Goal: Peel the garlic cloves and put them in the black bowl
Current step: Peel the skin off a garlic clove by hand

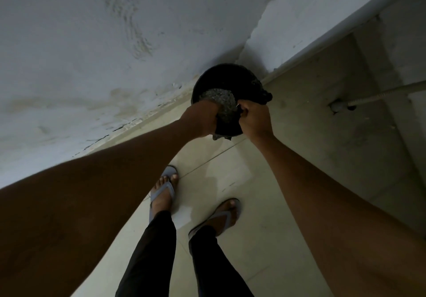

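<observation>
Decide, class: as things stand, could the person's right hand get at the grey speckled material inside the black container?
Probably yes. The right hand already grips the black container at its near rim, right beside the grey speckled material, with nothing between; the left hand crowds the other side.

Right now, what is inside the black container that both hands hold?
A grey, grainy mass shows inside the black container. The left hand and right hand cover its near side, so anything deeper is hidden.

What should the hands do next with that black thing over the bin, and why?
Probably tip the small black container a bit further so the pale flaky bits fall into the round black bin on the floor. Both the left hand and the right hand grip the container right above the bin's opening, and some bits seem to sit at its edge. Whether these are garlic peels is unclear.
</observation>
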